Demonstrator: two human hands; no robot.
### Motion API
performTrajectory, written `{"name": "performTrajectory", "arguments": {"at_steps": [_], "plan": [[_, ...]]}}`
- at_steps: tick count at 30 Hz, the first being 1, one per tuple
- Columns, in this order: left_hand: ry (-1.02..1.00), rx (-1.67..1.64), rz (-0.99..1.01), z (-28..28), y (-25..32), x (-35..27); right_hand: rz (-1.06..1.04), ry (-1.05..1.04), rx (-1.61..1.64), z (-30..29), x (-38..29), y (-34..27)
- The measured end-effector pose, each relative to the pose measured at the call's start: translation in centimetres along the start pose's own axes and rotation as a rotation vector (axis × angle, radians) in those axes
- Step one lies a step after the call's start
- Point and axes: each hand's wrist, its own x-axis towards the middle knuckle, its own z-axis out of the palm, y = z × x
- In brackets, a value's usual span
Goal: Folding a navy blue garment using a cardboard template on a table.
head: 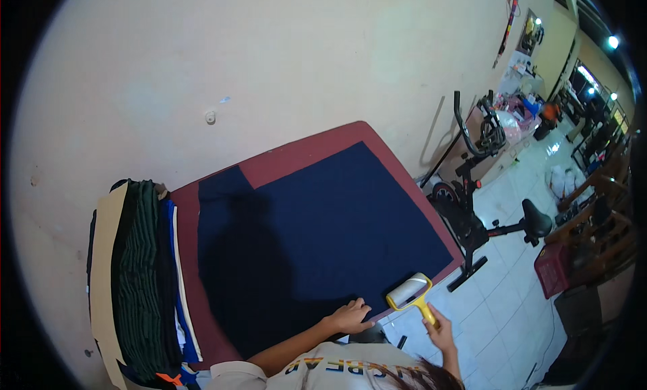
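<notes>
A dark navy cloth [333,223] lies spread over a dark red tabletop [303,160], with a notch in its far edge. My right hand [441,330] grips the yellow handle of a lint roller [408,291]. The roller's white sheet roll is at the cloth's near right edge, close to the table corner. Left of it, my left hand [350,316] rests on the cloth at the near edge, thumb apart from the fingers; whether it pinches the fabric is not clear. A shadow darkens the cloth's left part.
Folded dark green cloths [139,279] are stacked at the table's left, beside a tan board [107,284] and blue fabric [186,309]. An exercise bike [470,223] stands close to the right edge. A pale wall [283,61] borders the far side. A red crate [551,271] sits farther right.
</notes>
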Motion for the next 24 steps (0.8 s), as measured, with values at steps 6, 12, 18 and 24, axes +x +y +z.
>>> {"name": "performTrajectory", "arguments": {"at_steps": [6, 12, 18, 24], "plan": [[0.046, 0.001, -0.069, 1.3, 1.0, 0.3, -0.302, 0.010, -0.159, 6.4, 12.1, -7.4], [0.260, -0.119, -0.189, 4.2, 2.9, 1.5, -0.496, -0.111, -0.217, 13.9, 32.2, -12.4], [0.409, -0.255, -0.359, 4.9, 6.3, 4.2, -0.340, -0.281, -0.173, 17.1, 38.4, -16.7], [0.481, -0.132, -0.359, 4.5, 8.3, 9.9, -0.511, -0.354, -0.090, 10.0, 35.0, -10.0]]}}
